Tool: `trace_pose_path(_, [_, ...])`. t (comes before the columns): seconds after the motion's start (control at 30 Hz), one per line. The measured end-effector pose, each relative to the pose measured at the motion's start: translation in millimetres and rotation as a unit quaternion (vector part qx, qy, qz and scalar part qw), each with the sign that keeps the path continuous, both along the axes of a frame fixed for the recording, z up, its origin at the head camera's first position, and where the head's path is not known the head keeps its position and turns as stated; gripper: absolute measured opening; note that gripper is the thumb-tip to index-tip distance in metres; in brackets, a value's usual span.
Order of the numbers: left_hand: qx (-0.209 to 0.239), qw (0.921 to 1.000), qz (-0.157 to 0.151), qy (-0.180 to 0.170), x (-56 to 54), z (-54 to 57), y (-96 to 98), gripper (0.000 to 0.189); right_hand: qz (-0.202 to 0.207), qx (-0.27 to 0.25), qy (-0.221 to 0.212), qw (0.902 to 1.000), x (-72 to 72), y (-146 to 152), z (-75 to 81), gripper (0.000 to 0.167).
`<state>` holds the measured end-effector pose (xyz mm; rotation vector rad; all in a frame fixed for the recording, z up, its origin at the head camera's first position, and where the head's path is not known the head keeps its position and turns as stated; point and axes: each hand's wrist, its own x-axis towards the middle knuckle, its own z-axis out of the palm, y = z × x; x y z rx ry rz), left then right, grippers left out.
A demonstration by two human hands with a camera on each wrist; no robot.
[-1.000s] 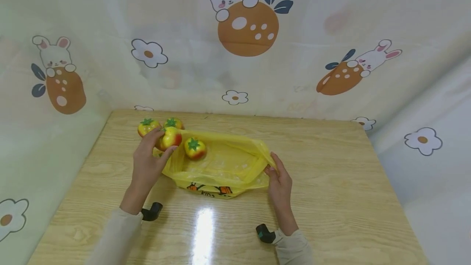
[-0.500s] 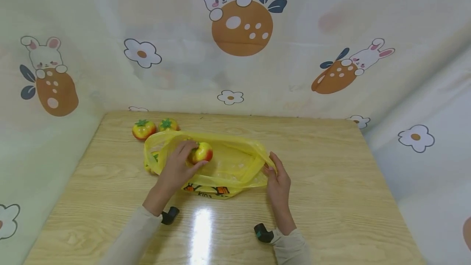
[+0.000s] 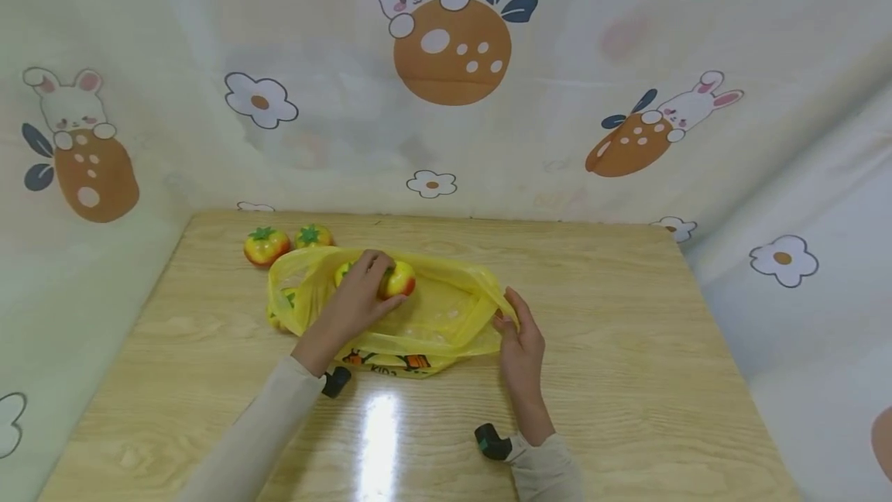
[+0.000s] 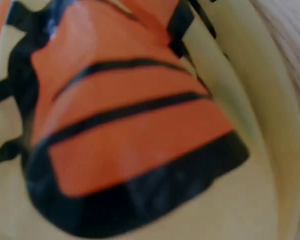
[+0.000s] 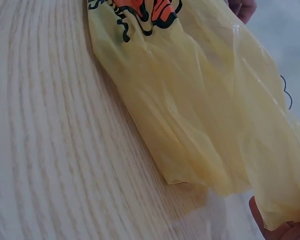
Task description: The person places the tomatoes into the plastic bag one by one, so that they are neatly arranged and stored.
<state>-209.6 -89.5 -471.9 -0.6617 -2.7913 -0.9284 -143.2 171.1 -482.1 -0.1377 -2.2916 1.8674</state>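
A yellow plastic bag (image 3: 446, 342) lies with its mouth spread wide, an orange-and-black print (image 4: 140, 150) on its near side. My left hand (image 3: 355, 300) reaches inside the mouth and grips a shiny yellow-and-red toy persimmon (image 3: 402, 280). Partly behind those fingers, another toy persimmon (image 3: 341, 273) with a green leafy top sits in the bag. At the opposite end, my right hand (image 3: 523, 351) pinches the bag's right rim between thumb and fingers. The right wrist view has the bag's side (image 5: 185, 115) stretched up toward the fingers (image 5: 285, 232).
Two more toy persimmons, one at the far left (image 3: 267, 246) and one beside it (image 3: 313, 236), stand behind the bag. Another (image 3: 275, 318) shows at the bag's left edge, partly through the plastic. A patterned cloth (image 3: 313, 146) hangs behind the wooden table (image 3: 627, 347).
My left hand has carried its toy persimmon from over the bag's left edge rightward into the mouth. My right hand keeps its hold on the rim. The head view has shifted slightly.
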Motion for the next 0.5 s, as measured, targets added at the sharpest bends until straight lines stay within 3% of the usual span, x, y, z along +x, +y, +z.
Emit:
trace_pose_path(0.07, [-0.006,0.9999,0.001,-0.009,-0.3,-0.3,0.5,0.045,0.003,0.005,0.0,1.0,1.6,-3.0,10.0,0.044])
trace_pose_path(0.17, [-0.027,0.9996,0.0,-0.007,-2.2,-2.3,1.5,0.045,0.002,0.012,0.008,0.9999,0.9,-3.5,10.3,0.043])
trace_pose_path(0.5, [-0.11,0.993,-0.018,0.04,-15.0,1.2,10.1,0.045,-0.001,0.017,0.007,0.9998,0.4,-6.1,8.4,0.042])
